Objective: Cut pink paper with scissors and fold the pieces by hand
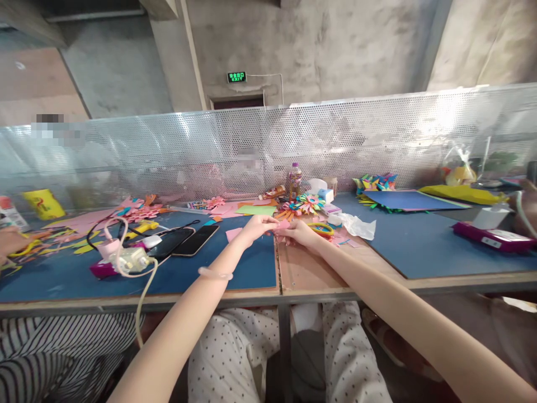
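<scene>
Pink paper (pixel 282 225) sits between two bare hands, straight out on the near side of the bottle (pixel 294 182), and I have both hands in clear sight. The left hand (pixel 257 227), nearer than the bottle and to its left, is almost closed, thumb and fingertips pinching one edge of the paper. The right hand (pixel 302 232), nearer than the bottle and slightly to its right, has its fingers curled in on the other side of the same piece; I can't tell how much paper they cover.

Just in front of the bottle and to its right I see a many-coloured paper flower (pixel 309 204). Green paper (pixel 255 210) lies to the bottle's left, on the near side. Farther left of the bottle, nearer me, a dark phone (pixel 196 240) lies flat. Right of the bottle and nearer, I make out crumpled white wrapping (pixel 357 225); well to its right, a blue sheet (pixel 413 200). Behind the bottle stands a perforated metal screen (pixel 319 140).
</scene>
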Demonstrator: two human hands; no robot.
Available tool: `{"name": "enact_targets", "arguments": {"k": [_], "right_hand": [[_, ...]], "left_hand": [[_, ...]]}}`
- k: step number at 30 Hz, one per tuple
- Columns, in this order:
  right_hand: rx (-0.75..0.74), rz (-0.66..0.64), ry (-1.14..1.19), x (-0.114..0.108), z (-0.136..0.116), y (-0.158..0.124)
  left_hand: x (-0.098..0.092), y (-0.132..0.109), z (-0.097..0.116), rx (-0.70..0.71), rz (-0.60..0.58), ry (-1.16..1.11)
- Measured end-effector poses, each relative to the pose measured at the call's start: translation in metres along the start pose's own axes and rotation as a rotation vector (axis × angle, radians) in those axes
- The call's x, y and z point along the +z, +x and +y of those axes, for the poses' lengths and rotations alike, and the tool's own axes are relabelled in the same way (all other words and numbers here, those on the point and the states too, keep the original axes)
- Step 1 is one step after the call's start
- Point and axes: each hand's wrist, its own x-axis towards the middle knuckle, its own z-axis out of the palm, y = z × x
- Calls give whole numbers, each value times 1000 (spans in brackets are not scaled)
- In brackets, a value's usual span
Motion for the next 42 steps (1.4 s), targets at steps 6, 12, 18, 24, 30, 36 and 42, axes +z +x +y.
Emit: {"name": "enact_targets", "arguments": {"k": [6,12,18,24,30,36,42], "right_hand": [[46,-1,31,2,-2,-1],[31,-25,8,2,-2,-2],[3,-23,1,0,-1,-2],[55,-50,100,0,-4,-4],[51,-99,133,-1,-2,-4],[56,-129,82,0,-6,-4],[63,-121,89,1,-7,-4]], "left_hand": [[0,1,-1,8,10,-27],[-1,3,-3,5,41,-49],[0,0,1,4,-3,-47],[1,-4,6,-16,-74,-53],[1,-5,7,-31,-81,-68],[1,-6,7,-24,-102,-47],[1,-6,8,-38,-104,-54]]}}
